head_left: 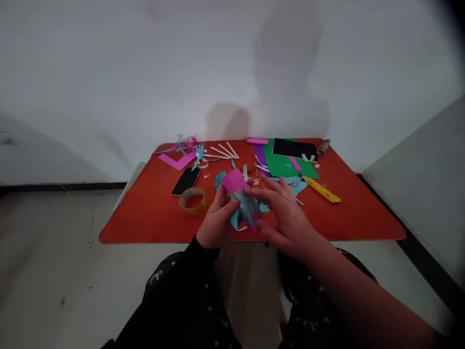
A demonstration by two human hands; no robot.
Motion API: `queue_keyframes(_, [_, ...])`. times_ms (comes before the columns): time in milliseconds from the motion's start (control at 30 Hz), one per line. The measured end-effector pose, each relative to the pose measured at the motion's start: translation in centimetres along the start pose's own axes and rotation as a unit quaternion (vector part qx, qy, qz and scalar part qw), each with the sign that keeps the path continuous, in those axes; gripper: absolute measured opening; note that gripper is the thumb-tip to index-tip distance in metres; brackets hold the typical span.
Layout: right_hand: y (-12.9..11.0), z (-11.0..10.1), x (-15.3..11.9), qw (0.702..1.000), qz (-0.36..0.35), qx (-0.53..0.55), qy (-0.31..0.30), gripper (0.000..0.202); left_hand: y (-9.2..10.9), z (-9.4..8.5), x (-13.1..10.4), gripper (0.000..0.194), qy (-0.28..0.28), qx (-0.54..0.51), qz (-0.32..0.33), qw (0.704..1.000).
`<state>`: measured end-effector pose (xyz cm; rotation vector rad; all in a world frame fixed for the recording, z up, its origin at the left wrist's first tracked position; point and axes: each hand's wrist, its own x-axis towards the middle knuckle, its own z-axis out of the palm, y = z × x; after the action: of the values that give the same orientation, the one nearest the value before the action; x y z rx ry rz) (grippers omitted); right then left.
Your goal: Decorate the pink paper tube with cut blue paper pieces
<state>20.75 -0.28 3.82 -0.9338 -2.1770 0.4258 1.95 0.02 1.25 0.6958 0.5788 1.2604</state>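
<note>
My left hand (217,217) is closed on a pink and light-blue paper piece (234,181), holding it over the table's front edge. Its upper part is flat pink paper; the lower part is fringed blue and pink strips, blurred a little. My right hand (285,213) is beside the fringe from the right, fingers spread apart, with the fingertips at the strips. Whether they touch the strips I cannot tell. Light-blue paper scraps (235,220) show just below and behind the piece.
On the red table (145,220) lie a tape roll (193,200), a phone (186,181), white sticks (225,151) and a yellow box cutter (321,189). Green paper (279,167) and a black sheet (294,148) are at the back right. Pink paper (178,161) and shreds are back left.
</note>
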Motion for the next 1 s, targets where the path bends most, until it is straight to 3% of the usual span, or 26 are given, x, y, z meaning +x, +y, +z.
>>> queue_keyframes(167, [0.9, -0.3, -0.1, 0.999, 0.024, 0.044, 0.006, 0.052, -0.2, 0.2, 0.5, 0.069, 0.032, -0.028, 0.017, 0.999])
queue_keyframes(333, [0.2, 0.1, 0.1, 0.998, -0.002, 0.056, -0.018, 0.052, -0.8, 0.5, 1.3, 0.061, 0.059, -0.02, 0.022, 0.998])
queue_keyframes(467, [0.2, 0.6, 0.2, 0.999, -0.005, 0.002, -0.036, 0.039, -1.1, 0.4, 1.6, 0.055, 0.085, -0.018, 0.026, 0.996])
queue_keyframes(567, [0.9, 1.0, -0.2, 0.999, -0.006, 0.029, -0.017, 0.032, -0.9, 0.4, 1.6, 0.058, 0.09, -0.015, 0.038, 0.995])
queue_keyframes(700, [2.1, 1.8, -0.5, 0.992, 0.05, 0.099, 0.059, 0.044, -1.0, 0.2, 1.9, 0.057, 0.107, -0.019, 0.04, 0.993])
queue_keyframes(833, [3.1, 3.6, -0.4, 0.994, 0.089, 0.044, 0.035, 0.073, -1.4, 0.3, 2.3, 0.049, 0.118, -0.022, 0.045, 0.992])
queue_keyframes(933, [4.3, 4.7, -0.3, 0.982, 0.151, 0.104, 0.047, 0.064, -1.1, 0.6, 2.6, 0.038, 0.099, -0.035, 0.011, 0.994])
queue_keyframes(1000, [5.2, 5.1, -0.2, 0.954, 0.208, 0.206, 0.068, 0.058, -0.8, 0.6, 2.6, 0.038, 0.093, -0.036, -0.011, 0.995])
